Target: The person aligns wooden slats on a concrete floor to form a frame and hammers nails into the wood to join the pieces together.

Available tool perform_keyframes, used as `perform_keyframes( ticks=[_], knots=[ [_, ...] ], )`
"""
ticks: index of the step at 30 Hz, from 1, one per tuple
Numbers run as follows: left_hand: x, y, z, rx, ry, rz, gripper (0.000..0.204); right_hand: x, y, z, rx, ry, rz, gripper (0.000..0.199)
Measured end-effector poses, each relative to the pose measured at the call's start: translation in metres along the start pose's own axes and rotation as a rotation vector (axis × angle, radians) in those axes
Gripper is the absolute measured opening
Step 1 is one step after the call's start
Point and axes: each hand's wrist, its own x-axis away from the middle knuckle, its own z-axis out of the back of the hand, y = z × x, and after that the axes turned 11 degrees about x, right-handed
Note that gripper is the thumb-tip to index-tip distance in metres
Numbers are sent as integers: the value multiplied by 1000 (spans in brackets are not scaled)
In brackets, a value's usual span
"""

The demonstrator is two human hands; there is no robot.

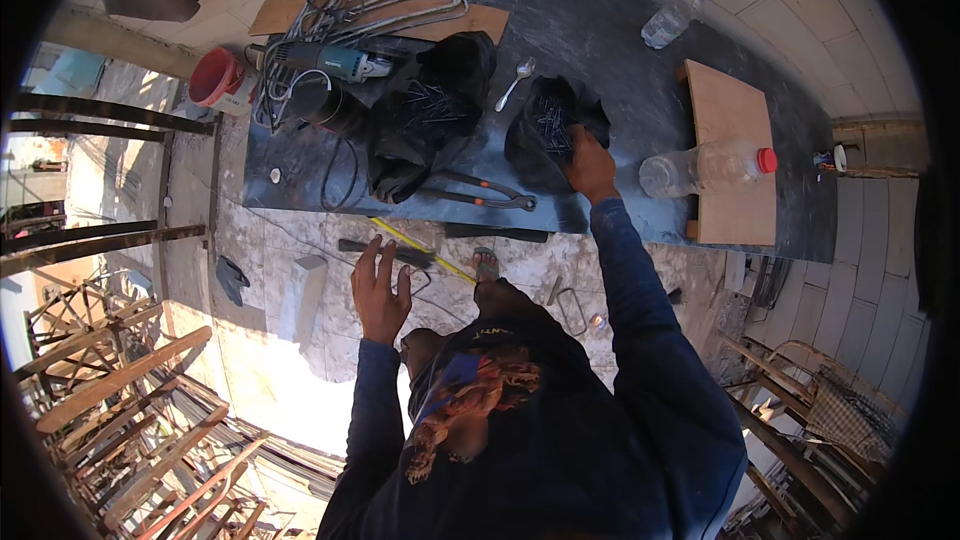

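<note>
Reaching over the table's [610,30] near edge, the right hand [592,162] has its fingers at the mouth of the right bag [532,152]; whether they are closed on any nails [552,120], I cannot tell. Well apart from it, the left hand [380,292] hangs short of that edge, fingers spread, holding nothing. The bag sits near the near edge, with open tabletop running beyond it to the far edge. Pincers [490,198] lie close on its left, then the left bag [400,155]; a spoon [516,83] lies between the bags' upper parts. To the right, a red-capped bottle [670,176] and a board [738,120] limit sideways room. The right bag's mouth faces up, its long axis roughly near-to-far; the nails point various ways.
</note>
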Motion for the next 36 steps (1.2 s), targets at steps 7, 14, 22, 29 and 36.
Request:
perform_keyframes(
  ticks=[7, 14, 22, 29, 36],
  knots=[
    [28, 5, -19, 71, -95, 57, 44, 37, -39, -6, 254, -45, -64, 71],
    [37, 5, -36, 164, -242, 149, 39, 23, -25, 17, 60, -35, -26, 45],
    [123, -47, -46, 205, -359, 471, 36, 2, -26, 48, 95, 488, 240, 25],
    [230, -66, -43, 355, -319, 910, 31, -10, -14, 75, -139, 133, 407, 53],
    [397, -66, -97, 458, -85, 1260, 38, 10, -70, 61, 15, 562, 216, 37]
  ],
)
